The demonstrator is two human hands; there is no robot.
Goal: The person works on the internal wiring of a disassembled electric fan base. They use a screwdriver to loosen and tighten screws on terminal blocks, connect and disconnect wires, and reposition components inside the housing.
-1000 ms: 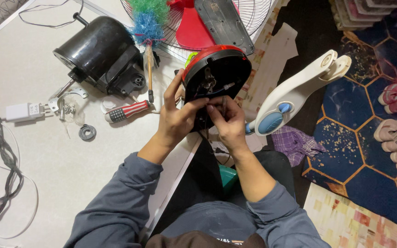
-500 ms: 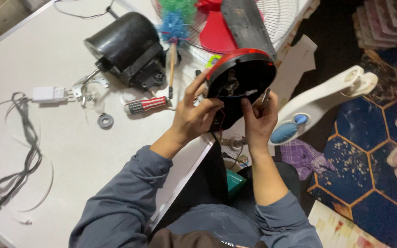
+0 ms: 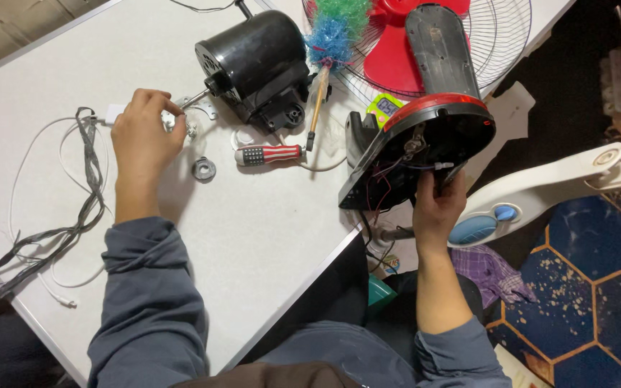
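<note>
My right hand (image 3: 436,208) grips the lower edge of a round black-and-red fan base (image 3: 418,147), tilted on its side at the table's edge with its wiring exposed. My left hand (image 3: 141,136) rests far to the left on the white table (image 3: 253,237), fingers curled over small metal parts (image 3: 181,123) beside the shaft of the black fan motor (image 3: 256,61). A small metal ring (image 3: 203,169) lies just right of that hand. A red-and-white striped screwdriver (image 3: 271,154) lies between the two hands.
A red fan blade (image 3: 389,61) and wire grille (image 3: 501,36) lie at the back, with a blue-green duster (image 3: 328,43). Tangled grey and white cables (image 3: 73,215) trail at the left. A white fan stand (image 3: 540,190) sits off the table at the right, above a blue patterned floor (image 3: 583,302).
My left hand has left the fan base and reached left across the table to the small parts by the motor. My right hand keeps hold of the base.
</note>
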